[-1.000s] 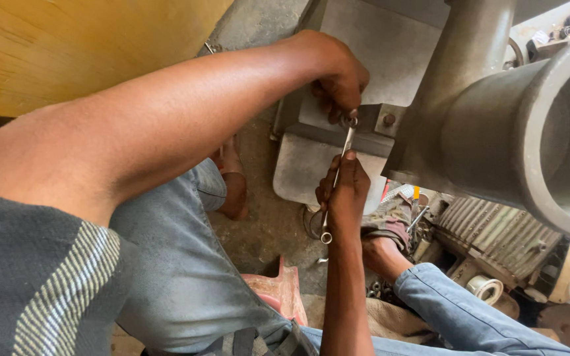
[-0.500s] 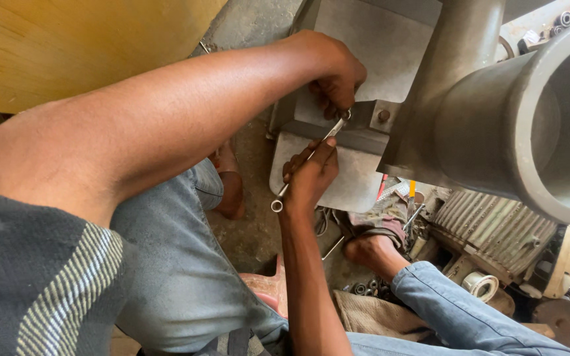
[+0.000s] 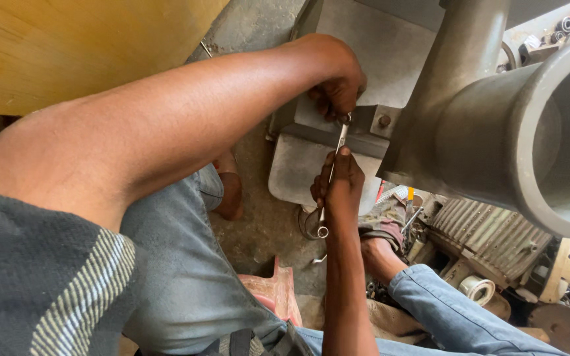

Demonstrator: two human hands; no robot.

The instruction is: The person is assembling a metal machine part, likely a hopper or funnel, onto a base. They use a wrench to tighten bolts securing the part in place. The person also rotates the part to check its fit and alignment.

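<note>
A slim steel spanner (image 3: 340,142) runs almost straight down from a grey metal bracket (image 3: 371,122) on a grey machine base (image 3: 298,168). My right hand (image 3: 341,188) comes up from below and is wrapped around its shaft, with the ring end (image 3: 322,231) sticking out under the fist. My left hand (image 3: 338,82) reaches across from the left. Its fingers are curled tight at the spanner's top end against the bracket. What lies under those fingertips is hidden. A bolt head (image 3: 384,120) shows just to the right.
A large grey metal pipe (image 3: 496,132) with an open mouth juts out at the right. Below it lie a ribbed motor housing (image 3: 489,237) and small parts. My jeans-clad legs (image 3: 186,277), a sandalled foot (image 3: 384,221) and a yellow board (image 3: 67,46) frame the concrete floor.
My right hand swung the spanner's handle out to the left half a second ago and has brought it back to near vertical. My left hand stayed at the bracket.
</note>
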